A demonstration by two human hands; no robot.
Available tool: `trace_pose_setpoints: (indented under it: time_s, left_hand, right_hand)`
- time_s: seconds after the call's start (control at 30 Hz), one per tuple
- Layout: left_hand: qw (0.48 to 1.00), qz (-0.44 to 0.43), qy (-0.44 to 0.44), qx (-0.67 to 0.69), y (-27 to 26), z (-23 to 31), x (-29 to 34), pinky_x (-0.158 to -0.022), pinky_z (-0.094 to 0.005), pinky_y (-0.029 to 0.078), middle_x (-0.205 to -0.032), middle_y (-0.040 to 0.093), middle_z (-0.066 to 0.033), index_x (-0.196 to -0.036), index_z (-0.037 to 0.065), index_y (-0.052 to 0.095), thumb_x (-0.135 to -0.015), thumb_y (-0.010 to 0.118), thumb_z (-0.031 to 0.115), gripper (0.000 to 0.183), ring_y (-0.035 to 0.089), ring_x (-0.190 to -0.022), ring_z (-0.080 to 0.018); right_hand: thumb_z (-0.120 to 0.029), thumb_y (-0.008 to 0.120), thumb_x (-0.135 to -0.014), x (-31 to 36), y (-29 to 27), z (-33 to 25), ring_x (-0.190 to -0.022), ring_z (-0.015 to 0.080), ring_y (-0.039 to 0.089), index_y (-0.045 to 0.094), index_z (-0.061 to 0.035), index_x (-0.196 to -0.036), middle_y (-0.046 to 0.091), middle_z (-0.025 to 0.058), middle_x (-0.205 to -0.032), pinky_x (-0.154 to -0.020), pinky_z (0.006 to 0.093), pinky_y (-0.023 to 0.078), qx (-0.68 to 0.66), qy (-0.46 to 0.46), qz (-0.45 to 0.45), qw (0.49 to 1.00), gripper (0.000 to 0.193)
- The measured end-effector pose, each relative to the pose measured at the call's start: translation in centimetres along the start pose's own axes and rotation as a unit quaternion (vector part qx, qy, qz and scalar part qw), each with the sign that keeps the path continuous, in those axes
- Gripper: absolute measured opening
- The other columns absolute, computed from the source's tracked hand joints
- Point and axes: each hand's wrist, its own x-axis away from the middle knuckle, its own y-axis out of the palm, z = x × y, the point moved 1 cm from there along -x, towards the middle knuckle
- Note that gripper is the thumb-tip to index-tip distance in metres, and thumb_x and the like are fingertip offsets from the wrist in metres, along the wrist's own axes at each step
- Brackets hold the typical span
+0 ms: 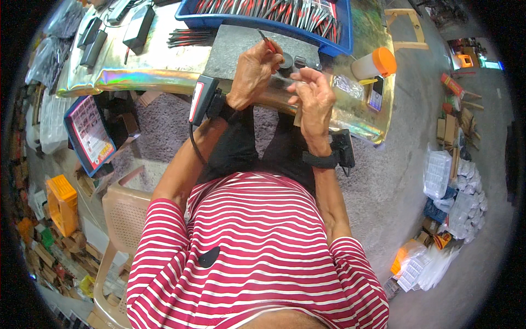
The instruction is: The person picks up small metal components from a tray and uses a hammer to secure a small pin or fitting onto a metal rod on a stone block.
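My left hand (256,71) is closed around a slim red-and-black tool (268,43), its thin dark end pointing up and away; its exact kind is too small to tell. Just to the right, my right hand (313,96) is raised palm-in with bent fingers apart, and I see nothing held in it. Both hands are over the near edge of a grey slab (233,52) on the table. Between them on the slab are a dark round piece (286,61) and a small dark block (299,61). Similar slim tools (189,37) lie bunched left of the slab.
A blue tray (263,23) full of red, black and silver tools stands behind the slab. To the right are an orange-lidded jar (364,67), a clear plastic bag (348,85) and a phone (376,94). Black boxes (138,27) lie left; a plastic chair (123,211) stands beside me.
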Motion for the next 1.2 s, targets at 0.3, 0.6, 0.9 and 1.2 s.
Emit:
trace_pose_setpoints:
  time_s: [0.3, 0.6, 0.9, 1.2]
  left_hand:
    - [0.996, -0.016, 0.033, -0.078, 0.1, -1.7, -1.3, -0.055, -0.026, 0.043, -0.063, 0.055, -0.0093, -0.076, -0.002, 0.051, -0.074, 0.053, 0.003, 0.006, 0.053, -0.058, -0.013]
    - [0.988, -0.035, 0.033, -0.145, 0.1, -1.6, -1.7, -0.055, -0.0284, 0.044, -0.065, 0.057, -0.009, -0.078, 0.0, 0.052, -0.077, 0.051, 0.005, 0.005, 0.055, -0.059, -0.0158]
    - [0.995, -0.044, 0.02, -0.085, 0.0, -1.8, -1.7, -0.045, -0.0239, 0.045, -0.064, 0.054, -0.0068, -0.079, 0.0, 0.051, -0.078, 0.051, 0.006, 0.006, 0.054, -0.056, -0.0116]
    - [0.983, -0.078, 0.072, -0.151, -0.1, -1.9, -2.1, -0.051, -0.0303, 0.042, -0.062, 0.052, -0.0119, -0.077, 0.0, 0.048, -0.074, 0.05, -0.002, 0.004, 0.054, -0.057, -0.0196]
  right_hand:
    - [-0.002, 0.048, -0.076, 1.3, -4.6, 0.7, -0.058, 0.0077, 0.05, 0.047, 0.0068, -0.093, 0.054, 0.0099, -0.076, -0.041, 0.0157, 0.038, 0.033, 0.052, 0.06, 0.996, 0.02]
    - [-0.006, 0.049, -0.076, 2.0, -5.7, 2.2, -0.055, 0.0053, 0.046, 0.049, 0.004, -0.091, 0.051, 0.0043, -0.069, -0.04, 0.0152, 0.033, 0.045, 0.111, 0.052, 0.991, 0.019]
    - [-0.017, 0.048, -0.082, 2.1, -5.1, 3.3, -0.054, 0.0061, 0.042, 0.053, 0.0024, -0.081, 0.047, 0.0006, -0.062, -0.047, 0.0201, 0.034, 0.124, 0.11, 0.027, 0.986, 0.02]
    - [-0.019, 0.049, -0.082, 2.2, -4.4, 4.1, -0.052, 0.0096, 0.043, 0.053, 0.0028, -0.085, 0.051, 0.0072, -0.068, -0.044, 0.0214, 0.035, 0.092, 0.097, -0.042, 0.99, 0.022]
